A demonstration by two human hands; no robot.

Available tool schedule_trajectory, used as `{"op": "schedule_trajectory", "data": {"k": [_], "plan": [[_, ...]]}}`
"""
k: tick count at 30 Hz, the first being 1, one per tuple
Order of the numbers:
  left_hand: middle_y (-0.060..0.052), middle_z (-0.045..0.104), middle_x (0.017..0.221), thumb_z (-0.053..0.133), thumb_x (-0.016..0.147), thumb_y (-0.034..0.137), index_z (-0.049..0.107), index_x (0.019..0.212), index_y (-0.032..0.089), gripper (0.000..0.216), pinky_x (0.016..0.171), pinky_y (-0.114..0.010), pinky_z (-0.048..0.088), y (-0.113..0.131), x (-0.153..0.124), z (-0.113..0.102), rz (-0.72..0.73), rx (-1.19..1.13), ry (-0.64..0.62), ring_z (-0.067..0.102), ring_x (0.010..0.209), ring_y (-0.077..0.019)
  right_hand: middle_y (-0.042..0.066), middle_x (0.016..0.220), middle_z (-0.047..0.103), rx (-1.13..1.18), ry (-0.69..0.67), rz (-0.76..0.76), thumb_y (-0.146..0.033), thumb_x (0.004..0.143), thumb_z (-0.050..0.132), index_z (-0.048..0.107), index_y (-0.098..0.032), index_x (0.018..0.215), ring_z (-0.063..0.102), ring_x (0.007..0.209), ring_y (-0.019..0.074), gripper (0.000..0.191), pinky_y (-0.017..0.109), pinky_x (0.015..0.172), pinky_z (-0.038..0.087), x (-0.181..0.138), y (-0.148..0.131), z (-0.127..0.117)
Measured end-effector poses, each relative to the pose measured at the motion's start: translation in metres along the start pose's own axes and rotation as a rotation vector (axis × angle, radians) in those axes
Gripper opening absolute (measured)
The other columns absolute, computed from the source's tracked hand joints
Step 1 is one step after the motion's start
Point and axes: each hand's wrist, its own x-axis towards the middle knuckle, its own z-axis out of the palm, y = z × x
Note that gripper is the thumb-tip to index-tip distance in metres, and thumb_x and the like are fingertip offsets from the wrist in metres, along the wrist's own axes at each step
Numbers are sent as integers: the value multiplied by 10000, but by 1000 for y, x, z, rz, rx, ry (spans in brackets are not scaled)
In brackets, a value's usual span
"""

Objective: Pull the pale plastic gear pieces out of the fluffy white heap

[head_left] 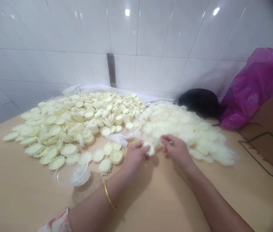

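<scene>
My left hand [135, 155] and my right hand [175, 149] meet over the tan table [25, 193], both pinching one pale frilly flower piece [152, 149] at the near edge of a fluffy white pile of such pieces [187, 129]. The fingers of both hands are closed on it. A gold bangle [108, 195] sits on my left wrist. To the left spreads a heap of cream ridged flower discs [78, 119], with a few single discs [107, 158] lying close to my left hand.
A clear plastic cup [74, 175] lies on the table near my left forearm. At the back right are a black bundle [199, 101] and a magenta plastic bag [254, 83]. A white tiled wall [151, 38] stands behind. White cloth [120, 138] lies between the piles.
</scene>
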Motion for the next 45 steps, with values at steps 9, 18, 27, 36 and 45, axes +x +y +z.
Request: {"op": "schedule_trajectory", "data": {"k": [9,18,27,36,45], "plan": [[-20,567,665,691,640,309,598,699,128,211,563,-231,385,-1,-4,-1,61,-12,-95,490,558,-85,-18,586,556,234,-189,-123,-388,741,608,609,-181,737,529,597,128,208,251,603,447,-13,-20,0],[8,521,595,739,569,387,534,629,135,330,515,-217,366,-2,-5,1,35,-122,-36,470,536,-77,-17,683,615,463,-514,-52,-287,695,685,509,-190,689,583,645,137,201,282,651,468,-20,-22,12],[7,520,593,728,587,399,515,613,127,346,522,-227,401,-1,0,-2,13,-132,-130,500,535,-85,-19,585,587,416,-387,-22,-284,737,612,548,-175,621,553,587,134,172,272,623,435,-17,-18,11],[1,545,624,687,660,277,541,673,143,199,589,-259,431,-2,0,-1,-46,-232,-122,526,554,-102,-42,570,464,99,-144,-217,-284,810,474,441,-203,632,451,572,131,198,248,555,344,-19,-17,17],[-47,582,665,625,707,254,587,721,110,150,552,-248,405,-2,1,-2,-70,-249,-174,522,550,-112,-21,571,547,480,-335,-57,-374,814,504,452,-201,649,517,571,143,244,272,577,410,-18,-15,17]]}}
